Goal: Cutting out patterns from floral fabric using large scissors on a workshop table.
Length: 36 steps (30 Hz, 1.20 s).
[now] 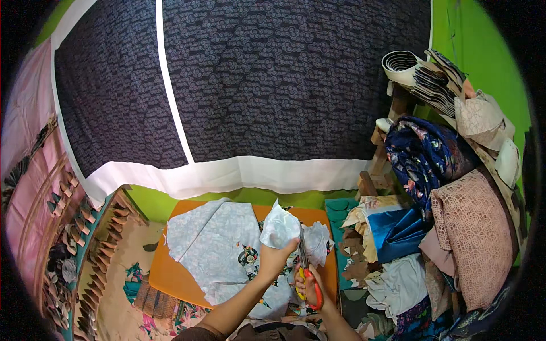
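My left hand (273, 260) is closed on a white piece of fabric (280, 227), held up above the table. In my right hand (311, 279) is a pair of scissors (317, 292) with red and yellow handles; its blades point away from me and lie along the right edge of the held piece. Whether the blades have the fabric between them I cannot tell. Beneath both hands, a large pale fabric (213, 233), its other side showing a dark floral print, spreads over an orange tabletop (161, 271). A smaller pale scrap (318, 238) lies behind the scissors.
On the right are piled a navy floral cloth (421, 165), a beige patterned cloth (475, 233), a shiny blue cloth (396, 233) and white cloth (401, 287). Racks with several shoe lasts (105, 250) stand left. A dark patterned curtain (284, 79) hangs ahead.
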Motion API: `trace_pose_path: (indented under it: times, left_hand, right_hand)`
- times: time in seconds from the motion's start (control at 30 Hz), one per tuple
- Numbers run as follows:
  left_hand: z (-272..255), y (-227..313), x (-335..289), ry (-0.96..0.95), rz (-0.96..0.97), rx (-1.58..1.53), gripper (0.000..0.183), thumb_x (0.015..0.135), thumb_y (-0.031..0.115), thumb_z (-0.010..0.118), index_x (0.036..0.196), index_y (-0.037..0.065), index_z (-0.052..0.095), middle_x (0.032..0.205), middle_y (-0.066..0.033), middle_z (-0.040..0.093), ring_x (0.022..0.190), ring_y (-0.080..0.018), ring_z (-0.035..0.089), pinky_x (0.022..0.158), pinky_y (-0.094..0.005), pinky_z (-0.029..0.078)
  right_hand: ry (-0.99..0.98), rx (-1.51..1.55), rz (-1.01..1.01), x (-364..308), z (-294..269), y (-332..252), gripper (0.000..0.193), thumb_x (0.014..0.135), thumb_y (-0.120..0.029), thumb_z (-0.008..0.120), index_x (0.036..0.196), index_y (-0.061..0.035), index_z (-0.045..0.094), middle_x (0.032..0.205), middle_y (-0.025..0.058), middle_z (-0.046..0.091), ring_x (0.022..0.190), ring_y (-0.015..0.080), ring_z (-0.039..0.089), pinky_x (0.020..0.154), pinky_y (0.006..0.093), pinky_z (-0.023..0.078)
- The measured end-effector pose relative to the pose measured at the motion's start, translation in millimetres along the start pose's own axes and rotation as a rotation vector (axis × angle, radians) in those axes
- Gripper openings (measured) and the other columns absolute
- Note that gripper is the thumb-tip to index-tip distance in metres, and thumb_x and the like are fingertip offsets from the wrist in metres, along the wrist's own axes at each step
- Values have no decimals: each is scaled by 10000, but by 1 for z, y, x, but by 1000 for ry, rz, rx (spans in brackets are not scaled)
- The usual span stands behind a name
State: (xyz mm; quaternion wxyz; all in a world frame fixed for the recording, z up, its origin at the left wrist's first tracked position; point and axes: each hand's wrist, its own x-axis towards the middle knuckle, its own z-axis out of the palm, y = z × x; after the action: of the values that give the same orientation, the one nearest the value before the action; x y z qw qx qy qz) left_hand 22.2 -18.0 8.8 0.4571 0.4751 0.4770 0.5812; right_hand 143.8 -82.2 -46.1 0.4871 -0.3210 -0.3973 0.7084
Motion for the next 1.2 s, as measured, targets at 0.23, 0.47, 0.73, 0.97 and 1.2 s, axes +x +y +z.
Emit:
trace_pose_path:
  times: [0.23, 0.47, 0.73, 0.97, 1.2]
  left_hand:
    - [-17, -2, 4, -75, -35, -59, 465, 636, 146, 666, 1016, -29, 463, 948, -96, 533, 865, -172, 505, 768, -269, 395]
    - [-27, -10, 6, -79, 56, 134, 527, 618, 133, 669, 1056, -33, 429, 973, -117, 521, 893, -196, 498, 792, -290, 385]
    - [-27, -6, 8, -9, 60, 58, 461, 633, 95, 654, 1021, -32, 442, 900, -96, 529, 792, -160, 518, 693, -266, 424]
    - [-29, -14, 11, -20, 57, 98, 468, 638, 36, 649, 1040, -31, 419, 884, -80, 517, 748, -135, 525, 625, -234, 449]
    - [-26, -8, 8, -46, 113, 180, 500, 619, 159, 676, 1024, -32, 454, 933, -128, 542, 850, -197, 523, 753, -294, 409]
  right_hand:
    - [-68, -100, -102, 2, 6, 2, 613, 697, -605, 459, 967, -60, 382, 664, -54, 323, 516, 18, 279, 430, 153, 245]
    - [-50, 393, 387, 15, -24, 13, 390, 824, -448, 401, 953, -82, 429, 613, -41, 377, 467, 18, 314, 419, 146, 270]
    - [-124, -48, -62, 5, -13, -1, 486, 787, -458, 464, 1067, -71, 377, 709, -20, 390, 514, 32, 364, 438, 152, 299]
    - [-184, -235, -43, 7, -14, 0, 555, 783, -502, 436, 1082, -41, 356, 725, -3, 375, 617, 42, 375, 532, 163, 326]
    - [-111, 145, 129, 13, -13, 0, 600, 764, -540, 428, 1071, -30, 353, 725, -13, 366, 608, 48, 347, 531, 168, 312]
